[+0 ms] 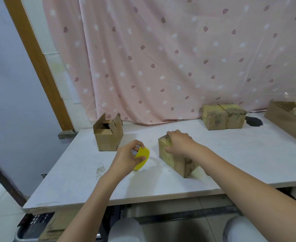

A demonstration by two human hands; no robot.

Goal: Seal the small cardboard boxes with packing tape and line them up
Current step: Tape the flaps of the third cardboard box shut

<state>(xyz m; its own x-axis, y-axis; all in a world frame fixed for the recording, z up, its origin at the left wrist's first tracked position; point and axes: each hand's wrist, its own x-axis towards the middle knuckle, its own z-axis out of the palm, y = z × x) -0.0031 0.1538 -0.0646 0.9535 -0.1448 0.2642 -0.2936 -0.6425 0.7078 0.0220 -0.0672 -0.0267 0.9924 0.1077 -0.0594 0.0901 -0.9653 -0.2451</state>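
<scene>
A person's two bare arms reach over a white table. The left hand curls its fingers round a yellow roll of packing tape, held just above the tabletop. Just to its right, the right hand rests on top of a closed cardboard box near the table's middle, fingers bent over the far edge and thumb against the near side — holding it steady. An open box stands at the far left with flaps up. Two sealed boxes sit touching at the back right, before a pink patterned curtain.
</scene>
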